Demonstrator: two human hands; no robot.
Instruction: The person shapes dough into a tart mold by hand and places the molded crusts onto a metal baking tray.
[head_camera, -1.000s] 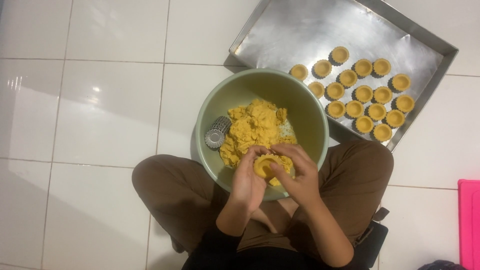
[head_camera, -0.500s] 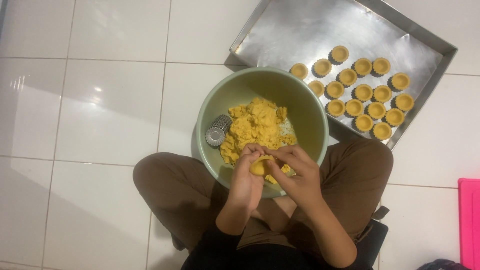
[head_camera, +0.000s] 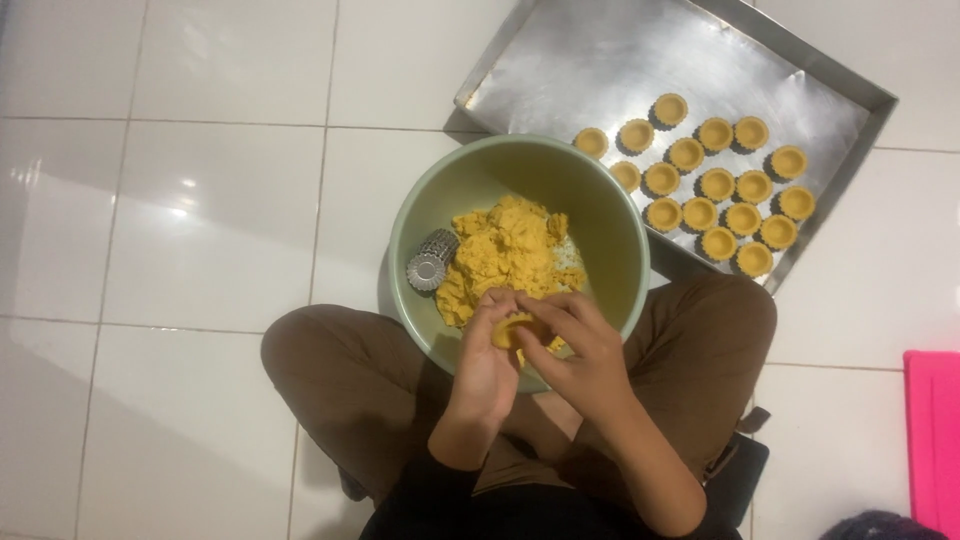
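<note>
While poised over bowl (head_camera: 430, 215), both hands, left (head_camera: 487, 362) and right (head_camera: 580, 350), pinch dough piece (head_camera: 512, 329), fingers curled.

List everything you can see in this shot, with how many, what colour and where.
Bowl: one, pale green, on the lap.
Dough: one yellow mass, inside the bowl.
Fluted moulds: small stack, silver, at the bowl's left wall.
Tray: one, silver, on the floor, upper right.
Tart shells: about sixteen, yellow, on the tray's right part.
Pink object: one, right edge.
Floor: white tiles.
Left hand, right hand: pressing a dough piece over the bowl.
</note>
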